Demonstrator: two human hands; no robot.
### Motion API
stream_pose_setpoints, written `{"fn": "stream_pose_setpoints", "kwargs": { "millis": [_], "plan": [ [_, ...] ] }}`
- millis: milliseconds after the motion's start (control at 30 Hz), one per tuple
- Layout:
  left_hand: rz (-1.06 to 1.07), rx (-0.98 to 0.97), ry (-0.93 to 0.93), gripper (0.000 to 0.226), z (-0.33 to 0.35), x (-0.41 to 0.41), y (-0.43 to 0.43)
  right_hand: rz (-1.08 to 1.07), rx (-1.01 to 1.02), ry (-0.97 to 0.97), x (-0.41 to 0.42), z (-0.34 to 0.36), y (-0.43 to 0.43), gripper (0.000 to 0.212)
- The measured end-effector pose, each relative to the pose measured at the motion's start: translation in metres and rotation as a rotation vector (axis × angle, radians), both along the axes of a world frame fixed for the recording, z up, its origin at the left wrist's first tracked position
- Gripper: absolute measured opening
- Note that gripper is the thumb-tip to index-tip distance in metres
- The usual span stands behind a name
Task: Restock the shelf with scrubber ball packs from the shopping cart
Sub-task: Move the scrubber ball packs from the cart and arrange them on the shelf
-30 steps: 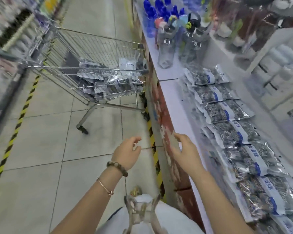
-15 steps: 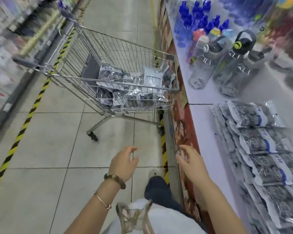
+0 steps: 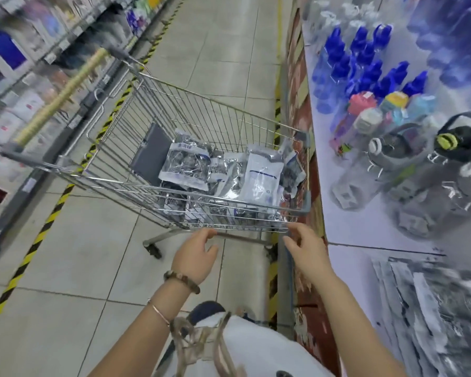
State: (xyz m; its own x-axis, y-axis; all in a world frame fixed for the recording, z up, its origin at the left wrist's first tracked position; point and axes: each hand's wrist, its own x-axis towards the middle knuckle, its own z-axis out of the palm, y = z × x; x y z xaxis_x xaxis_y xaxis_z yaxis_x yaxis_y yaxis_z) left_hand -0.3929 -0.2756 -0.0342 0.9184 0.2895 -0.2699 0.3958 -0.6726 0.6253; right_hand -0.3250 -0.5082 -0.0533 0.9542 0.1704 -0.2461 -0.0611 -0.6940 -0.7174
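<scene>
A wire shopping cart (image 3: 158, 197) stands in the aisle ahead, against the shelf edge. Several clear scrubber ball packs (image 3: 261, 175) with silver coils and white labels lie piled in its basket. My left hand (image 3: 195, 258) is empty with fingers apart, just below the cart's near rim. My right hand (image 3: 306, 250) is also empty and spread, fingertips close to the rim's right corner. More scrubber ball packs (image 3: 441, 311) lie overlapping on the white shelf (image 3: 365, 229) at lower right, blurred.
Blue-capped and clear water bottles (image 3: 365, 69) crowd the shelf beyond the packs. A second shelving run (image 3: 25, 77) lines the left side, with black-and-yellow floor tape (image 3: 46, 221) along it. Tiled floor lies between.
The view has swung and moved toward the cart, which is now much nearer. Both empty hands have gone from mid-aisle up to the cart's near rim.
</scene>
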Motion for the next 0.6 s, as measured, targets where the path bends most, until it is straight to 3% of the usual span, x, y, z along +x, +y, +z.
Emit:
{"fn": "stream_pose_setpoints", "kwargs": {
  "millis": [267,600],
  "plan": [
    [0.088,-0.065,0.006,0.027,-0.017,0.1,0.053,-0.035,0.033,0.131,0.086,-0.028,0.033,0.031],
    [-0.047,-0.082,0.199,0.029,-0.057,0.268,0.129,-0.206,-0.039,0.315,0.221,-0.067,0.104,0.033]
  ]
}}
